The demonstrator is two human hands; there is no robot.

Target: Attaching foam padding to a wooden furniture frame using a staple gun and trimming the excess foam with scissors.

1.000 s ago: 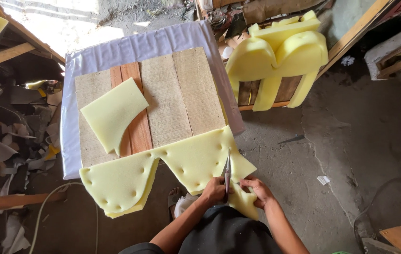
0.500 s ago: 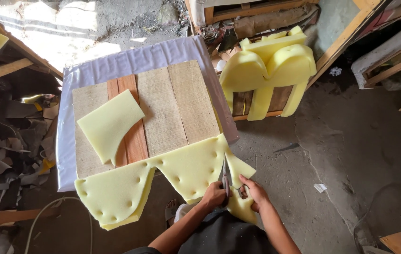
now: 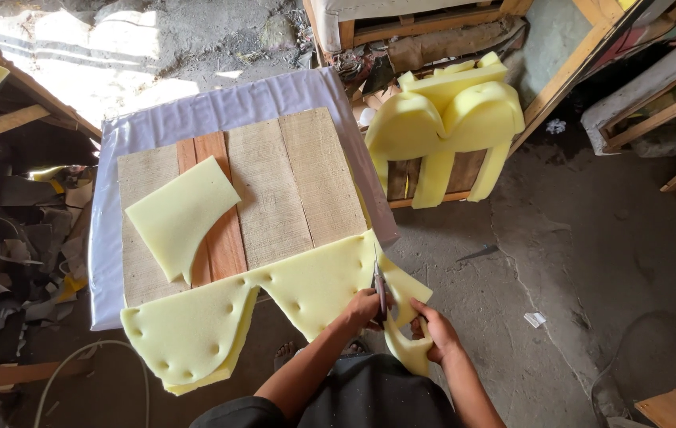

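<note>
At the table (image 3: 108, 238) edge, my left hand (image 3: 362, 309) grips scissors (image 3: 380, 287) — my right hand (image 3: 433, 333) pinches soft, floppy foam (image 3: 314, 285) beside the cut.

Bare boards on the surface (image 3: 306, 182) lie open between the small foam piece (image 3: 179, 215) and the right edge. The dimpled foam sheet (image 3: 290, 293) covers the near edge, with both hands at its right end. Right of the surface, stacked foam (image 3: 445, 111) on a wooden frame blocks the way; the floor (image 3: 576, 238) below it lies open. Scrap (image 3: 13, 238) crowds the left side.
</note>
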